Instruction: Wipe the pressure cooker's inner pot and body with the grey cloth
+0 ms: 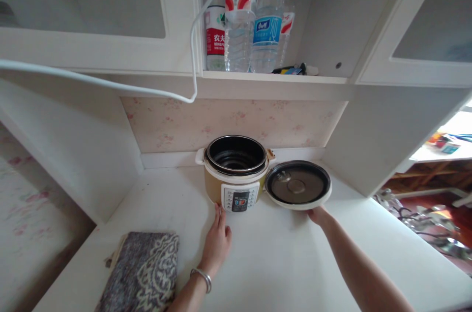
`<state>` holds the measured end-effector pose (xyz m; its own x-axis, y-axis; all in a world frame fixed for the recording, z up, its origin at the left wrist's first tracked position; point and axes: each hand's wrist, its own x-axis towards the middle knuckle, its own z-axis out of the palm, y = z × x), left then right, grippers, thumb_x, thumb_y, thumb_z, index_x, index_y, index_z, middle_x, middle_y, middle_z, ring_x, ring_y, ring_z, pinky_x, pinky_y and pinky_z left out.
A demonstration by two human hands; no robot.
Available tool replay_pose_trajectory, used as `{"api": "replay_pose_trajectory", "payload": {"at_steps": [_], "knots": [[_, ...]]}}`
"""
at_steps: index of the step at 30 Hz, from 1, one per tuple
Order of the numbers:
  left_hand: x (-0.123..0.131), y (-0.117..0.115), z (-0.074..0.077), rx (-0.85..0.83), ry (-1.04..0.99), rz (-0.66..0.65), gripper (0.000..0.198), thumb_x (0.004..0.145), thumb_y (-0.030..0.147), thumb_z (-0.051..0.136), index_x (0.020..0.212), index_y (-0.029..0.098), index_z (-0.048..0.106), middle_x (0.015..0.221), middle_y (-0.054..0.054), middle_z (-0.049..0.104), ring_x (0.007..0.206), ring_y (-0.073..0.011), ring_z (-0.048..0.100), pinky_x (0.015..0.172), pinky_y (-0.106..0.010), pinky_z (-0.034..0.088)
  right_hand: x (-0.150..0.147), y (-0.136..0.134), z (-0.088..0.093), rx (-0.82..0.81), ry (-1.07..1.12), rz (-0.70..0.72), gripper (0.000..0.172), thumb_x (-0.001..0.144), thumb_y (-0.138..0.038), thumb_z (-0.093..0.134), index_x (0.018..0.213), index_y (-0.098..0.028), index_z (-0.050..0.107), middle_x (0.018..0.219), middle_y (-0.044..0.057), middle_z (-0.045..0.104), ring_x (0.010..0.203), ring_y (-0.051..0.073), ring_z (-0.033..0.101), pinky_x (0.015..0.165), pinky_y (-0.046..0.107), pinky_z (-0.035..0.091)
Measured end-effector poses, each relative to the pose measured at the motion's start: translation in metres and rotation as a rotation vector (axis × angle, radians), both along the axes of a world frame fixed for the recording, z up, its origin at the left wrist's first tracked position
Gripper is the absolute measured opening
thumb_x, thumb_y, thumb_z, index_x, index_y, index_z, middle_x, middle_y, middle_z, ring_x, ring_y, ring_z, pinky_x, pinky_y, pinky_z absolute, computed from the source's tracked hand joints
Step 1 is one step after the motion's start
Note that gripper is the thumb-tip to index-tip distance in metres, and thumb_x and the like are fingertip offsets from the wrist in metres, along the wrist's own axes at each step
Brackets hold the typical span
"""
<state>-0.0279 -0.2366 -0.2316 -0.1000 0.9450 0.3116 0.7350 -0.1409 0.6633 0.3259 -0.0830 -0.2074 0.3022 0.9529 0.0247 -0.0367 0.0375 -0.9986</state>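
Observation:
A pressure cooker (214,185) with a white control panel (240,198) stands on the white counter, its dark inner pot (235,159) exposed at the top. My left hand (217,240) rests at the cooker's lower front left, fingers stretched out and the fingertips at its base. To the right of the cooker, the lid (298,185) lies with its underside facing up. My right hand (317,215) grips the lid's near edge from below; most of those fingers are hidden under it.
A folded grey patterned cloth (145,272) lies at the counter's front left. A white cable (147,88) hangs across the upper left. Several plastic bottles (239,31) stand on the shelf above. Side panels (398,125) bound the counter. Metal items (427,223) are beyond its right edge.

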Motion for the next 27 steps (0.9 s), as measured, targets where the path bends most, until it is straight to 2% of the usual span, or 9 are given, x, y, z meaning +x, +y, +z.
{"api": "replay_pose_trajectory", "payload": {"at_steps": [4,8,13,18,23,25,27], "knots": [[0.0,0.0,-0.001,0.013,-0.011,-0.005,0.069,0.086,0.01,0.037,0.151,0.016,0.013,0.158,-0.01,0.004,0.142,-0.0213,0.019,0.114,-0.034,0.027,0.01,-0.014,-0.004,-0.074,0.087,0.018,0.034,0.054,-0.021,0.067,0.086,-0.03,0.059,0.092,0.002,0.069,0.086,0.025,0.067,0.078,0.035,0.058],[0.0,0.001,-0.002,0.033,-0.007,-0.011,0.069,0.087,0.011,0.036,0.151,0.017,0.011,0.158,-0.009,0.003,0.143,-0.0203,0.014,0.115,-0.035,0.024,0.01,-0.014,0.001,-0.068,0.158,0.011,0.038,0.057,-0.014,0.068,0.091,-0.028,0.06,0.1,0.001,0.068,0.096,0.021,0.064,0.084,0.029,0.056],[0.0,0.001,-0.001,0.006,-0.016,0.001,0.068,0.085,0.01,0.038,0.15,0.016,0.016,0.158,-0.009,0.004,0.142,-0.0208,0.017,0.115,-0.033,0.025,0.007,-0.021,0.003,-0.152,0.273,0.093,0.032,0.059,-0.003,0.069,0.085,-0.018,0.061,0.091,0.002,0.07,0.089,0.014,0.065,0.085,0.022,0.054],[0.0,0.002,0.006,-0.084,-0.003,-0.005,0.068,0.084,0.01,0.038,0.149,0.012,0.019,0.157,-0.011,0.005,0.141,-0.0199,0.022,0.114,-0.029,0.027,0.007,-0.049,-0.005,-0.234,0.332,0.059,0.021,0.068,-0.004,0.068,0.083,-0.017,0.062,0.087,0.003,0.07,0.083,0.012,0.067,0.082,0.017,0.055],[-0.003,0.008,0.021,-0.201,0.074,-0.037,0.068,0.082,0.01,0.039,0.148,0.009,0.022,0.157,-0.013,0.006,0.139,-0.0198,0.028,0.112,-0.026,0.027,0.002,-0.088,-0.006,-0.31,0.336,0.105,0.026,0.071,-0.014,0.069,0.097,-0.017,0.064,0.086,0.005,0.07,0.083,0.013,0.068,0.081,0.018,0.055],[-0.01,0.013,0.033,-0.266,0.114,-0.097,0.067,0.081,0.013,0.042,0.147,0.01,0.028,0.156,-0.014,0.013,0.137,-0.0209,0.034,0.11,-0.027,0.029,-0.003,-0.102,-0.006,-0.314,0.243,0.131,0.03,0.071,-0.021,0.07,0.099,-0.016,0.064,0.084,0.005,0.07,0.079,0.013,0.068,0.078,0.019,0.055],[-0.02,0.019,0.05,-0.346,0.146,-0.185,0.06,0.081,0.018,0.046,0.141,0.015,0.041,0.152,-0.014,0.028,0.129,-0.0225,0.046,0.106,-0.028,0.035,-0.009,-0.112,-0.009,-0.302,0.106,0.142,0.033,0.07,-0.03,0.07,0.099,-0.016,0.065,0.081,0.004,0.069,0.074,0.013,0.066,0.073,0.02,0.055]]}}
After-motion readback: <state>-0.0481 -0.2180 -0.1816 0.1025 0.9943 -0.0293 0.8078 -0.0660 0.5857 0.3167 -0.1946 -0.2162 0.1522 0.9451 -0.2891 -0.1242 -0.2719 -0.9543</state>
